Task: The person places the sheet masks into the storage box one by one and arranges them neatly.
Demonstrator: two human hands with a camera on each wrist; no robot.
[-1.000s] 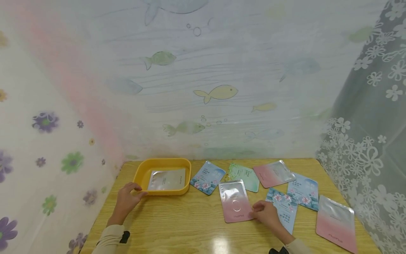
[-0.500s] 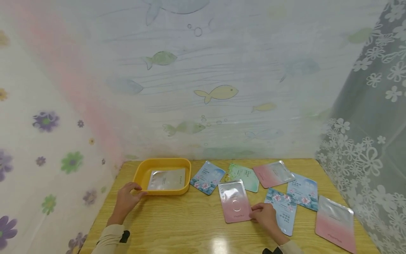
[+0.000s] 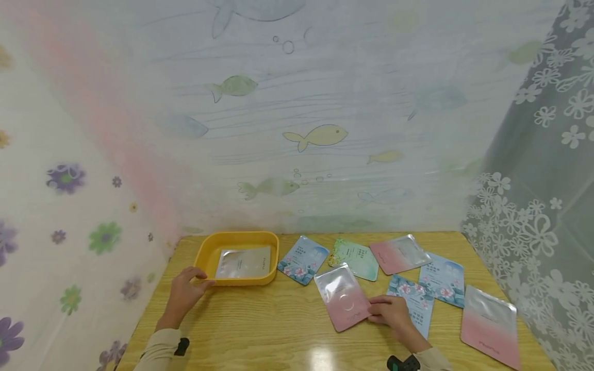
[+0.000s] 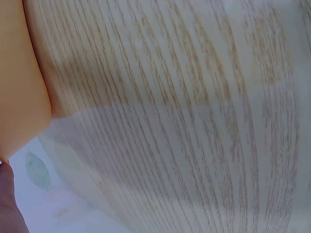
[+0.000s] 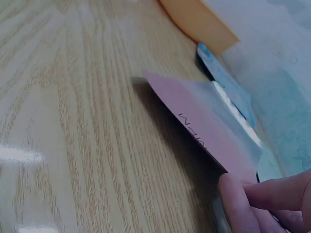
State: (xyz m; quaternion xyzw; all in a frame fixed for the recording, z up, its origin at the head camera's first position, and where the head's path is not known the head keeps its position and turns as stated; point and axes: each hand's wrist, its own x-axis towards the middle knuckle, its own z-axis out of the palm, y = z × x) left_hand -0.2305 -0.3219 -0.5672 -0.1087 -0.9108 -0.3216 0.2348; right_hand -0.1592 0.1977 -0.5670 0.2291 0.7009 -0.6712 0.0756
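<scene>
My right hand [image 3: 391, 315] pinches a pink and silver face mask packet [image 3: 342, 298] at its right edge near the lower corner. In the right wrist view, thumb and fingers hold that packet [image 5: 206, 119] by its corner, and it slopes over the wood with a shadow beneath. At the left, my left hand [image 3: 183, 294] grips the near left corner of a yellow plastic tray [image 3: 264, 281], fingers at the rim and thumb on the outer wall. Inside the tray lies a silver and cream packet [image 3: 243, 262]. The left wrist view shows just the tray's side [image 4: 22, 82] and a bit of hand.
Blue floral packets [image 3: 303, 259] lie right of the tray and farther right. A green packet [image 3: 357, 257] and a pink-silver packet [image 3: 400, 254] lie at the back. Another pink-silver packet [image 3: 491, 324] is at the far right. A printed curtain [image 3: 315, 170] borders the wooden table [image 3: 260, 330].
The packet in my right hand has turned and lifted slightly, its top swinging left and its bottom edge tilting. My left hand and the tray have stayed put.
</scene>
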